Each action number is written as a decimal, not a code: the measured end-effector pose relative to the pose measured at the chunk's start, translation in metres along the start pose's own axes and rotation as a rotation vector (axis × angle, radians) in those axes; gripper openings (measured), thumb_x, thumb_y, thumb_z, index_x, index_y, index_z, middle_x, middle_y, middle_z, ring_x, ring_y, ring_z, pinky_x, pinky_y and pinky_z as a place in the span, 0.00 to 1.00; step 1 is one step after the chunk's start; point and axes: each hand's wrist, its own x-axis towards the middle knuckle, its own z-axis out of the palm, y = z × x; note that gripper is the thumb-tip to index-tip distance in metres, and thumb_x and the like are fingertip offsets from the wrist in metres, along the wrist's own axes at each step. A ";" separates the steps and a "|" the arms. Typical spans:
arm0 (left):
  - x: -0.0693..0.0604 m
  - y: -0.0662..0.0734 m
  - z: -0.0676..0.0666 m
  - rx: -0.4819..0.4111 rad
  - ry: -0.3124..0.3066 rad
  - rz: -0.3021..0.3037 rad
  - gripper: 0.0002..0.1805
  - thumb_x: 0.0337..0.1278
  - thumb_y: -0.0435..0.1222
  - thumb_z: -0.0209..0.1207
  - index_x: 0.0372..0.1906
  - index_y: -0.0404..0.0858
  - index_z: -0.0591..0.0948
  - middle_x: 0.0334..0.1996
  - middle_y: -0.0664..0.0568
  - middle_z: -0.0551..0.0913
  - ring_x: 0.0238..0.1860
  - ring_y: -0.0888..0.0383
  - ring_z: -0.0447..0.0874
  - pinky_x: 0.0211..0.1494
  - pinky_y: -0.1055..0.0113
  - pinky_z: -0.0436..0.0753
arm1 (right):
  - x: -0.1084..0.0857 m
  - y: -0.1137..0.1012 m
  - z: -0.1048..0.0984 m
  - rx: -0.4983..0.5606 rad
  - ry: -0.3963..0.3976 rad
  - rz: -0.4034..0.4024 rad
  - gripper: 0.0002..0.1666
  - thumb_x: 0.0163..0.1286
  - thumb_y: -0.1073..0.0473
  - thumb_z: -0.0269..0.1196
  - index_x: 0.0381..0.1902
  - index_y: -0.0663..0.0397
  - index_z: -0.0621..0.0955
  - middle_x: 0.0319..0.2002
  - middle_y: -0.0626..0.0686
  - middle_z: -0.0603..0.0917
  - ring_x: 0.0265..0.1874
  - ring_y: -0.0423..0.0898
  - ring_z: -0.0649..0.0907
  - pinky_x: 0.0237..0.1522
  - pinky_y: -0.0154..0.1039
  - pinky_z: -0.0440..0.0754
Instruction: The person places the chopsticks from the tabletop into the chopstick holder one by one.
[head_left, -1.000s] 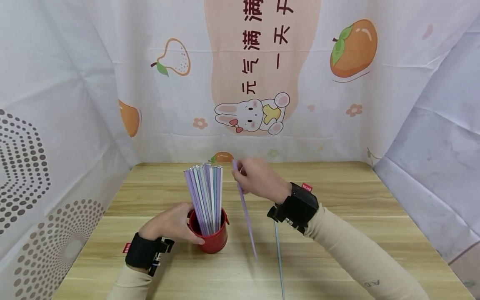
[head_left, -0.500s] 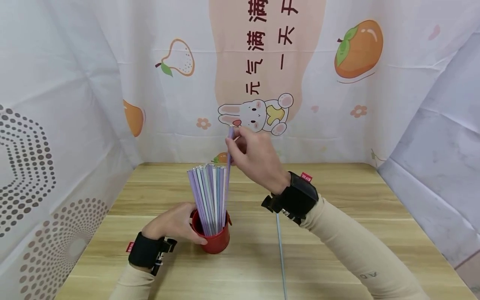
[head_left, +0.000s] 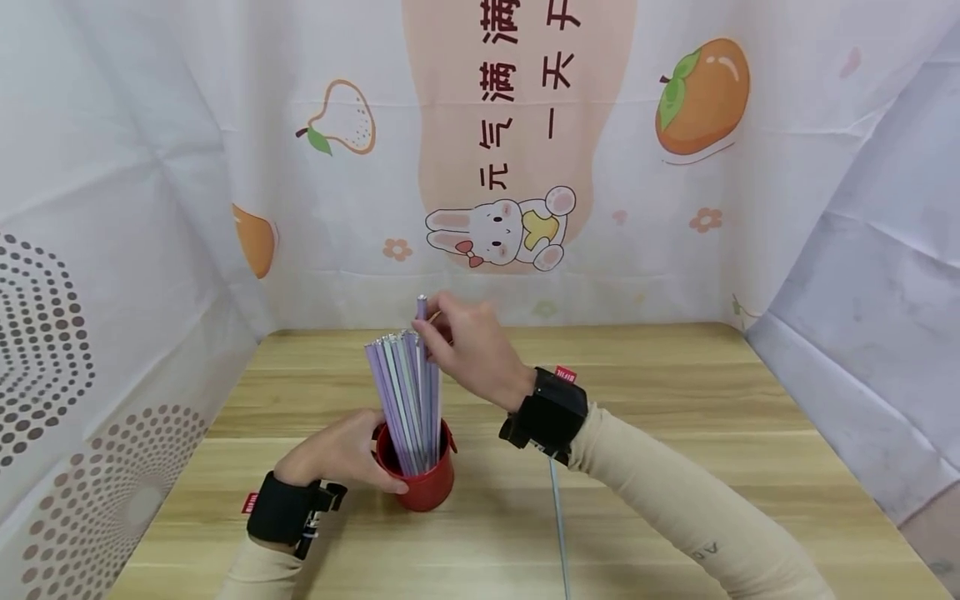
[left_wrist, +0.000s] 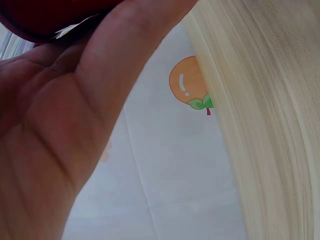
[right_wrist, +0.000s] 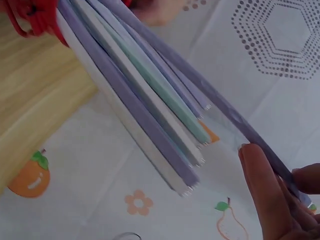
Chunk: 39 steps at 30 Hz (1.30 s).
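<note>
A small red bucket [head_left: 429, 490] stands on the table, filled with a bundle of long slim sticks [head_left: 403, 404] in purple, white, pale green and blue. My left hand [head_left: 341, 450] holds the bucket from its left side, thumb across the front. Above the bundle, my right hand [head_left: 476, 342] pinches one purple stick [head_left: 422, 307] near its top end. In the right wrist view that purple stick [right_wrist: 215, 97] slants along the bundle toward the bucket. Its lower end is hidden. The left wrist view shows my left palm [left_wrist: 65, 130] under the dark red bucket wall [left_wrist: 55, 17].
A single pale blue stick [head_left: 559, 533] lies on the wooden table [head_left: 690, 467], right of the bucket and partly under my right forearm. Behind the table hangs a white printed cloth [head_left: 637, 283], with more cloth at both sides.
My right hand has lifted the purple stick from the right of the bucket, swung it upright over the bundle, then lowered it leftward. My left hand stays on the bucket.
</note>
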 end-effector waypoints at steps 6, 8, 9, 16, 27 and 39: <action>-0.002 0.000 -0.001 0.003 -0.001 -0.014 0.37 0.47 0.46 0.78 0.63 0.42 0.77 0.54 0.55 0.87 0.52 0.64 0.85 0.58 0.68 0.84 | -0.004 0.007 0.013 -0.042 -0.094 0.042 0.08 0.74 0.63 0.64 0.45 0.64 0.80 0.35 0.58 0.91 0.27 0.43 0.89 0.30 0.25 0.84; -0.001 0.000 -0.001 0.000 -0.003 -0.016 0.37 0.47 0.46 0.78 0.63 0.42 0.77 0.54 0.55 0.87 0.52 0.63 0.86 0.58 0.68 0.84 | -0.005 0.009 0.015 -0.034 -0.122 0.072 0.09 0.73 0.63 0.65 0.46 0.64 0.79 0.36 0.58 0.91 0.28 0.43 0.90 0.31 0.26 0.85; -0.001 0.000 0.000 0.002 -0.004 -0.018 0.37 0.47 0.46 0.78 0.63 0.42 0.77 0.54 0.55 0.87 0.52 0.64 0.86 0.58 0.68 0.84 | -0.006 0.009 0.016 -0.028 -0.136 0.087 0.10 0.73 0.63 0.66 0.46 0.64 0.79 0.37 0.59 0.91 0.29 0.44 0.90 0.31 0.26 0.85; -0.002 0.000 0.000 0.005 -0.002 -0.021 0.36 0.48 0.46 0.78 0.63 0.43 0.77 0.53 0.55 0.87 0.51 0.64 0.86 0.58 0.68 0.84 | -0.009 0.014 0.027 -0.018 -0.241 0.147 0.12 0.72 0.63 0.66 0.49 0.65 0.81 0.41 0.59 0.91 0.33 0.45 0.91 0.33 0.26 0.86; 0.000 0.001 -0.001 -0.003 -0.004 -0.021 0.37 0.47 0.46 0.78 0.63 0.43 0.77 0.53 0.56 0.87 0.51 0.64 0.85 0.57 0.68 0.84 | -0.012 0.016 0.037 -0.015 -0.292 0.212 0.12 0.72 0.63 0.67 0.48 0.65 0.82 0.44 0.60 0.91 0.41 0.50 0.92 0.40 0.34 0.89; -0.001 0.001 -0.001 -0.003 -0.001 -0.039 0.37 0.46 0.47 0.79 0.62 0.44 0.77 0.53 0.57 0.87 0.51 0.64 0.85 0.58 0.68 0.84 | -0.010 0.018 0.035 -0.041 -0.298 0.220 0.12 0.72 0.62 0.67 0.48 0.65 0.85 0.43 0.59 0.92 0.39 0.49 0.92 0.39 0.33 0.89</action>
